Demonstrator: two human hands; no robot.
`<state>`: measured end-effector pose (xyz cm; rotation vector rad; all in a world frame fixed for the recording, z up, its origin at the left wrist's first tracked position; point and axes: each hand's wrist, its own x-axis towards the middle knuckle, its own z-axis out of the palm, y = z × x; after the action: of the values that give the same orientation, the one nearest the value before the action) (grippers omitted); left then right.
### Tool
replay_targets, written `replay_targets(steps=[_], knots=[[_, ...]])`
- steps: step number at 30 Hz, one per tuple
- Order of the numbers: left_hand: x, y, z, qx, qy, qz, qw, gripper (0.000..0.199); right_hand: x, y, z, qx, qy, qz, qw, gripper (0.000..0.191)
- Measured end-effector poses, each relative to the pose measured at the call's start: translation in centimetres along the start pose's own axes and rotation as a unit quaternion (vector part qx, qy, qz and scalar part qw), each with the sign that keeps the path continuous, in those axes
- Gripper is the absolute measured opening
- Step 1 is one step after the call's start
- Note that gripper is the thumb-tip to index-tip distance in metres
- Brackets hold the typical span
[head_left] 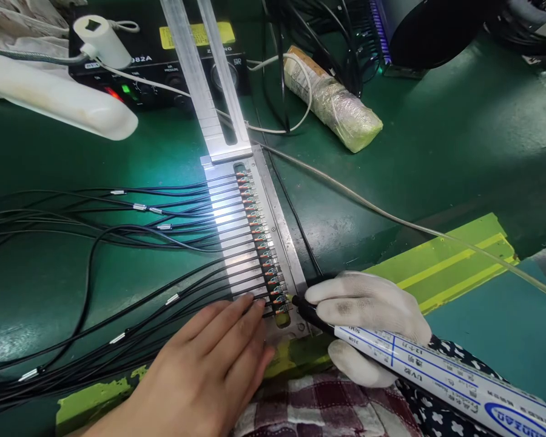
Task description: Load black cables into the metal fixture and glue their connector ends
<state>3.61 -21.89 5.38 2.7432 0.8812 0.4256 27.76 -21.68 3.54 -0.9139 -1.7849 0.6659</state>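
A metal jig (236, 243) lies on the bench with a row of thin black cables (243, 267) across it. Their stripped ends, with small metal connectors (267, 255), sit over a slot. My bare left hand (209, 358) rests on the near end of the jig and the nearest cables, fingers stretched out and lying flat. In my white-gloved right hand (368, 306) is a glue syringe (428, 370) with a blue-and-white UV label. Its black nozzle and narrow tip (291, 298) are at the connectors near the jig's close end; exact contact cannot be made out.
A hinged slotted metal cover (204, 103) stands raised at the jig's far end. Behind it is a black dispenser unit (164, 67). A white lamp arm (64, 97), a plastic-wrapped bundle (334, 100) and a pale hose (373, 206) are nearby. Cables with metal sleeves (139, 207) trail left.
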Motion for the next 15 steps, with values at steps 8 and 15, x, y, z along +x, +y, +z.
replay_targets(steps=[8,15], knots=[[0.38,-0.07,-0.37,-0.007,-0.008,-0.006,1.0,0.027,-0.01,0.2,0.15,0.001,0.001,-0.001,1.0,0.027],[0.36,-0.1,-0.63,-0.009,-0.048,-0.004,0.999,0.026,0.14,0.13,0.17,0.004,-0.001,-0.003,1.0,0.03]])
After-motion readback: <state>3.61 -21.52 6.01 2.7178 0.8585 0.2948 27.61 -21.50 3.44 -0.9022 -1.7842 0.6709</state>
